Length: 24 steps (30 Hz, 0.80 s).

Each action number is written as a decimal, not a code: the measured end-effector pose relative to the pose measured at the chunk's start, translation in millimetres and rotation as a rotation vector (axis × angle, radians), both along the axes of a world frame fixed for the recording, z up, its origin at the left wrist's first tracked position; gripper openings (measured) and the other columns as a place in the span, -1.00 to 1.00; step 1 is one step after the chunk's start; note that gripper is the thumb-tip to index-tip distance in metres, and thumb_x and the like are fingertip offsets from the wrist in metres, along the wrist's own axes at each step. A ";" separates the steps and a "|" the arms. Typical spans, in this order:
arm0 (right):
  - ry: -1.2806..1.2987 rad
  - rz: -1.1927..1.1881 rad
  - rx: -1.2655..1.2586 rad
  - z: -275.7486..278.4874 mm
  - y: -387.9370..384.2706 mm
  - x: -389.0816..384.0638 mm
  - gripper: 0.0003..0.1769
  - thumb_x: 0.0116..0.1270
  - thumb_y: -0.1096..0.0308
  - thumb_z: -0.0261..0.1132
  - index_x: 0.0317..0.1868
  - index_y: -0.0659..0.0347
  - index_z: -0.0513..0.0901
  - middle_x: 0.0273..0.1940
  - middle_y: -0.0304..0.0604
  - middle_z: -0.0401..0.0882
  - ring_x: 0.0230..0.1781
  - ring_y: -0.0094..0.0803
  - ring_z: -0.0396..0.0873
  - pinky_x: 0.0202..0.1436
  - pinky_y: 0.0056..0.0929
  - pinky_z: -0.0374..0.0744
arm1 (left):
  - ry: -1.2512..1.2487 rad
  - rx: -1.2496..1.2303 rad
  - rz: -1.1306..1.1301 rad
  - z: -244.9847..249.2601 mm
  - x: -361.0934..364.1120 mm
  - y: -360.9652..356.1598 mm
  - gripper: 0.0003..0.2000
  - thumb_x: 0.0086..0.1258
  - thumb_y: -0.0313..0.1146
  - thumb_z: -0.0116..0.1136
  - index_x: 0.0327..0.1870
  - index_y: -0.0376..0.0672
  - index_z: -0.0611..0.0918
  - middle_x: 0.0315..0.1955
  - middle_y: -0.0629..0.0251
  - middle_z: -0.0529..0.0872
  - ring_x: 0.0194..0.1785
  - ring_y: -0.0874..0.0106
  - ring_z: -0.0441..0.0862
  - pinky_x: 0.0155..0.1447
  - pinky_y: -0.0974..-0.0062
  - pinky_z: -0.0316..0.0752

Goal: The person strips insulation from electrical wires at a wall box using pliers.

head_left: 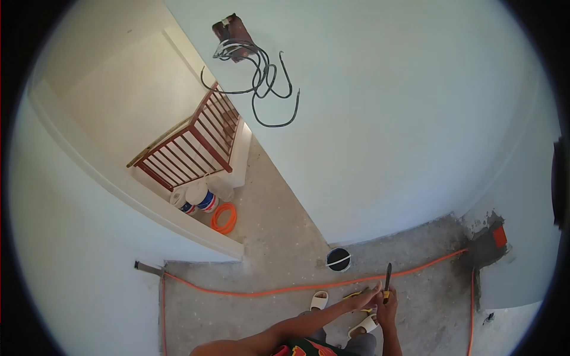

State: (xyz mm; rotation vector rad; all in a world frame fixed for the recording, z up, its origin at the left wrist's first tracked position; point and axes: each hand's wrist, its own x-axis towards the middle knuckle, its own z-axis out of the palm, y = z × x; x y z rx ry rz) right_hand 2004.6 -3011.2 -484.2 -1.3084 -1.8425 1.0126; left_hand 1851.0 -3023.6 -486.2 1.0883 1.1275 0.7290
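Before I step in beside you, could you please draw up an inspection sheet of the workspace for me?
Surface: bare grey floor, with a darker patch near the right corner.
Job's things: slim dark tool with some yellow, upright; yellow item by the left hand, too small to identify.
Clutter: buckets and orange coil near the railing; dark round object by the wall, white strip across it.
Hands: right hand grips the tool; left hand is close beside it, grip unclear.
Cables: black wires hang from the wall box; orange line crosses the floor.
Surroundings: pale walls, red-brown railing.
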 end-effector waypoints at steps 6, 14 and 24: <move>0.313 -0.005 -0.690 7.0 9.6 25.9 -0.68 0.38 0.18 0.24 -0.24 0.34 0.55 -0.47 -0.12 0.59 -0.54 -0.42 0.60 -0.45 -0.44 0.61 | 0.407 0.461 0.248 183.5 -128.7 -34.8 -0.54 0.33 -0.15 0.29 0.14 -0.28 0.59 0.05 0.10 0.68 0.12 0.32 0.64 0.21 0.38 0.49; -0.302 -0.149 -0.536 -106.7 -41.1 126.2 -0.72 0.16 0.29 0.38 -0.47 0.30 0.50 -0.62 -0.14 0.52 -0.69 -0.40 0.54 -0.61 -0.39 0.56 | 1.456 1.646 1.065 462.7 -368.4 -9.2 -0.73 0.19 -0.50 0.28 -0.06 -0.17 0.64 -0.13 0.22 0.69 -0.05 0.16 0.62 0.08 0.24 0.51; 0.147 -0.467 -0.605 -69.0 -120.2 35.8 -0.93 0.07 0.56 0.22 -0.41 0.31 0.48 -0.48 -0.11 0.54 -0.59 -0.36 0.58 -0.50 -0.38 0.61 | 1.664 1.773 0.303 551.7 -360.4 72.9 -0.47 0.17 -0.32 0.35 0.21 -0.07 0.50 -0.19 0.33 0.70 -0.02 0.29 0.60 0.25 0.23 0.40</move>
